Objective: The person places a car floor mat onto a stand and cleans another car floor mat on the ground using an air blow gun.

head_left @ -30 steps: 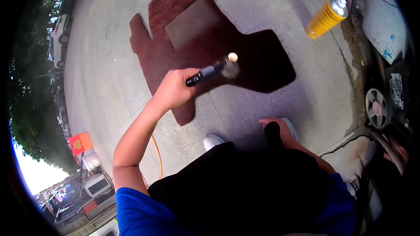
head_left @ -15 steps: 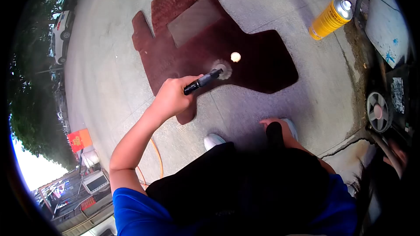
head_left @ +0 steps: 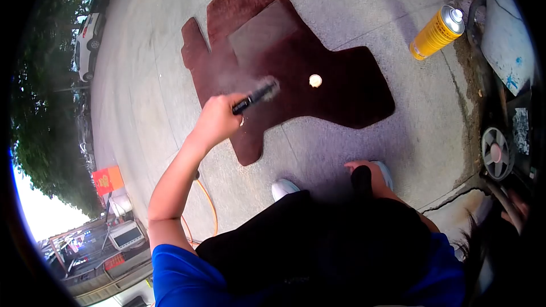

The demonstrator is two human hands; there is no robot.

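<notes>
Firstly, we noted one black tool (head_left: 245, 102), its far end blurred; whether it touched the dark red mat (head_left: 347, 79), we could not tell. Left hand (head_left: 216, 119): closed around the tool's near end, fingertips hidden. Mat: flat on concrete (head_left: 142, 113), below and beyond that grip. Right hand (head_left: 359, 165): near a white shoe (head_left: 387, 175), largely obscured; its grip we could not determine.

- My left hand (head_left: 218, 118) grips a black tool (head_left: 250, 101), its blurred tip over the mat (head_left: 358, 82).
- A pale disc (head_left: 315, 81) lies between that tip and the mat's right edge.
- A yellow can (head_left: 435, 35) stands near the ground's (head_left: 424, 119) right edge.
</notes>
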